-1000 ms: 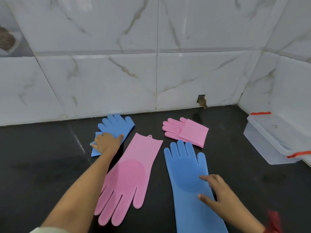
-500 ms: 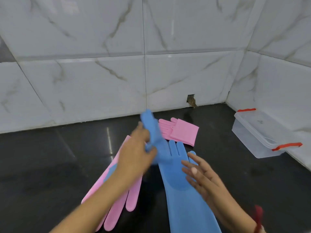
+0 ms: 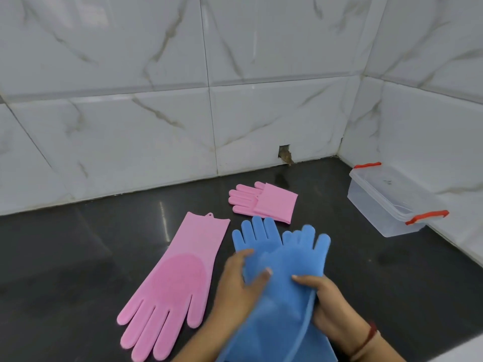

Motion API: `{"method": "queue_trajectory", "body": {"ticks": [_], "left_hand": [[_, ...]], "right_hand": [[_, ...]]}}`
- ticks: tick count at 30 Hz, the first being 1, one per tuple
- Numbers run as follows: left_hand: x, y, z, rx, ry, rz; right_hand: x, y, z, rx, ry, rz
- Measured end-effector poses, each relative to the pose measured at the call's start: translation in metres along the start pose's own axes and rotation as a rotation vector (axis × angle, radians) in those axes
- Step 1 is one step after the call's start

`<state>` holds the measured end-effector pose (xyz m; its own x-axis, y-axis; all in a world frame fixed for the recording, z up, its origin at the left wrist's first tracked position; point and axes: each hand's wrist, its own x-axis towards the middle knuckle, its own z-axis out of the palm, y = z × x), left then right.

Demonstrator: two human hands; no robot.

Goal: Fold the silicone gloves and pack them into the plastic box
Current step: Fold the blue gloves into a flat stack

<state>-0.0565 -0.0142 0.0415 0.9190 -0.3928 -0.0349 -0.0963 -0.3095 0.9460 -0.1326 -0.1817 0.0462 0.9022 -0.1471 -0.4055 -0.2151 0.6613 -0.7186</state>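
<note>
Both hands meet low in the middle of the frame over the two blue gloves: the left hand [image 3: 239, 286] lies with its thumb and fingers spread on the overlap of the two, and the right hand [image 3: 322, 299] is closed round the edge of the upper blue glove [image 3: 295, 259], whose fingers point up the frame just right of centre. The lower blue glove [image 3: 254, 232] shows only its fingers at centre, the rest hidden under the other. The likely trouble is misalignment: the two sets of blue fingers sit offset, so a fold made now would probably come out lopsided and bulky, and silicone of this kind looks springy enough to open again once let go. A sideways sweep of the left forearm could also drag the flat pink glove [image 3: 180, 267], which lies just beside it at centre left with its fingers toward the bottom edge. The folded pink glove [image 3: 264, 202] rests above centre, near the blue fingertips but apart from them. The plastic box [image 3: 386, 202] stands at the right edge with its lid on and red clips at both ends, so it seems it must be opened before anything goes in; none of the gloves is packed yet. The counter [image 3: 65, 257] is dark, glossy stone that mirrors the light, set in a corner of white, grey-veined tiled walls [image 3: 130, 100], with a small chipped hole [image 3: 285, 154] at the foot of the back wall.
</note>
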Motion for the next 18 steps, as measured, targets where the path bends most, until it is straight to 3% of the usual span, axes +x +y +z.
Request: {"method": "queue_trajectory", "body": {"ticks": [3, 6, 9, 11, 13, 15, 18], "left_hand": [[0.031, 0.003, -0.004, -0.389, -0.154, -0.278], [0.043, 0.007, -0.005, -0.527, -0.261, -0.252], [0.048, 0.012, 0.004, -0.465, -0.086, -0.186], [0.049, 0.018, 0.009, -0.217, 0.104, -0.061], [0.044, 0.028, 0.009, -0.131, 0.205, 0.101], [0.032, 0.045, 0.012, -0.279, 0.061, 0.122], [0.017, 0.069, 0.026, -0.643, -0.331, 0.001]], "right_hand": [[0.011, -0.025, 0.012, -0.051, -0.146, 0.025], [0.025, -0.044, 0.021, -0.09, -0.226, 0.01], [0.029, -0.055, 0.02, -0.183, -0.191, 0.01], [0.025, -0.063, 0.015, -0.267, -0.118, 0.004], [0.016, -0.077, 0.016, -0.399, -0.064, -0.03], [0.004, -0.098, 0.028, -0.668, -0.033, -0.109], [-0.017, -0.117, 0.065, -1.183, -0.014, -0.279]]}}
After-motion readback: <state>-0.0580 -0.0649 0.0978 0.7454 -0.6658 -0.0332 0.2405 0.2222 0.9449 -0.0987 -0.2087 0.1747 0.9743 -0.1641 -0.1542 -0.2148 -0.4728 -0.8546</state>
